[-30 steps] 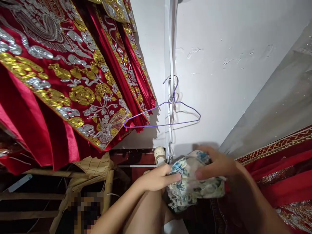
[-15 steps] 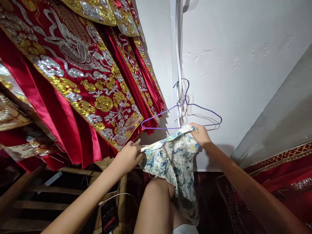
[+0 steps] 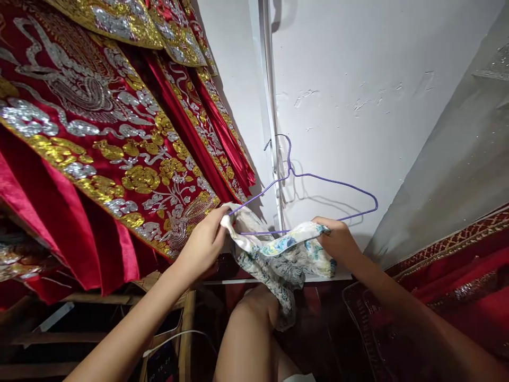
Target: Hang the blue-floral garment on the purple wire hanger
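Left hand (image 3: 205,237) and right hand (image 3: 336,239) clamped on 1 floral garment (image 3: 284,269), apparently spreading its opening around the purple hanger's (image 3: 290,170) left end.

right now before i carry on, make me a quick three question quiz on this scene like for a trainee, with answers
1. Multiple choice: what colour is the wire hanger? A) green B) purple C) orange
2. Fill in: the edge of the floral garment nearest the red embroidered costume is gripped by the ____.
3. True or false: both ends of the hanger are inside the garment.

Key:
1. B
2. left hand
3. False; the end on the side of the right hand sticks out bare.
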Motion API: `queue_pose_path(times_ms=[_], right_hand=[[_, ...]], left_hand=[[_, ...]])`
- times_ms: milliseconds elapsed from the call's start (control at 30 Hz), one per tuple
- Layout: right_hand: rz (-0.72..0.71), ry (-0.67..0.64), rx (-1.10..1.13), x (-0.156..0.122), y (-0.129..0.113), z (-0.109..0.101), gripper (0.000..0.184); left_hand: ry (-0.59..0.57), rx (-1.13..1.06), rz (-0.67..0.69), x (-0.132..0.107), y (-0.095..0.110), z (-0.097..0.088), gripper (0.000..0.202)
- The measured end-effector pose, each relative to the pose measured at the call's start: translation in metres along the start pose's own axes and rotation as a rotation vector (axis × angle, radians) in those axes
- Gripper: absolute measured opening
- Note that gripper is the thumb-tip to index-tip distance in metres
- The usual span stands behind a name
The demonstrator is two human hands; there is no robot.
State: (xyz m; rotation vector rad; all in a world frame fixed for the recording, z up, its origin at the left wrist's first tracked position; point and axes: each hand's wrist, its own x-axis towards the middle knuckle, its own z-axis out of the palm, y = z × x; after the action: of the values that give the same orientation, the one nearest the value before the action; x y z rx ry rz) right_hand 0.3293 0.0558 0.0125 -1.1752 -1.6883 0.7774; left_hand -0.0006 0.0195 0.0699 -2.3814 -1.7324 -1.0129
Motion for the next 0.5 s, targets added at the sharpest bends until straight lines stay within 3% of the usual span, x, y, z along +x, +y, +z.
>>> queue_pose_path(times_ms=[133, 233, 300, 400, 467, 500], right_hand=[[-0.037, -0.043, 0.091, -0.009, -0.013, 0.017, 0.011], [-0.008, -0.079, 0.127, -0.020, -0.027, 0.016, 0.020], [0.020, 0.054, 0.128, -0.030, -0.032, 0.007, 0.045], [0.011, 0.385, 0.153, -0.041, -0.029, -0.019, 0.102], [0.020, 0.496, 0.093, -0.042, -0.025, -0.042, 0.113], [0.030, 0.502, 0.030, -0.042, -0.024, -0.054, 0.105]], left_hand=[[0.030, -0.054, 0.170, 0.026, 0.021, 0.004, 0.052], [0.018, -0.060, 0.221, 0.043, 0.023, 0.015, 0.060], [0.030, -0.073, 0.208, 0.049, 0.015, 0.022, 0.056], [0.053, -0.078, 0.189, 0.052, 0.002, 0.027, 0.049], [0.047, -0.078, 0.197, 0.051, -0.002, 0.025, 0.044], [0.041, -0.080, 0.201, 0.051, -0.003, 0.023, 0.042]])
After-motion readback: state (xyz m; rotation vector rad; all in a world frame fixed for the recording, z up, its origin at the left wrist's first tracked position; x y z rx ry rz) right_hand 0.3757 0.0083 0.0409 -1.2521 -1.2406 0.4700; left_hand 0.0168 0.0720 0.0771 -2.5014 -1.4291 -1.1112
